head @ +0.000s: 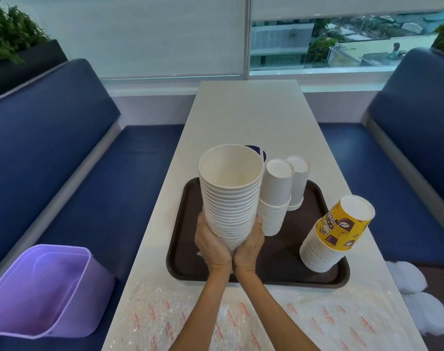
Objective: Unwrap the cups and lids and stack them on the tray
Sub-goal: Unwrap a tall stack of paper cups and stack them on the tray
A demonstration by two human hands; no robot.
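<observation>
A tall stack of large white paper cups [229,196], mouths up, is lifted above the dark brown tray [279,264]. My left hand [212,243] and my right hand [248,243] grip its lower end from either side. On the tray stand two stacks of small white cups [275,198], upside down, and at the right corner a leaning stack topped by a yellow printed cup [340,225]. A blue-rimmed cup [262,154] peeks out behind the held stack. Stacks of white lids [423,300] lie on the right seat.
Clear wrapping with red print [241,320] is spread on the white table [248,117] in front of the tray. A purple bin [43,287] sits on the left blue bench. Blue benches flank the table, and a window is behind.
</observation>
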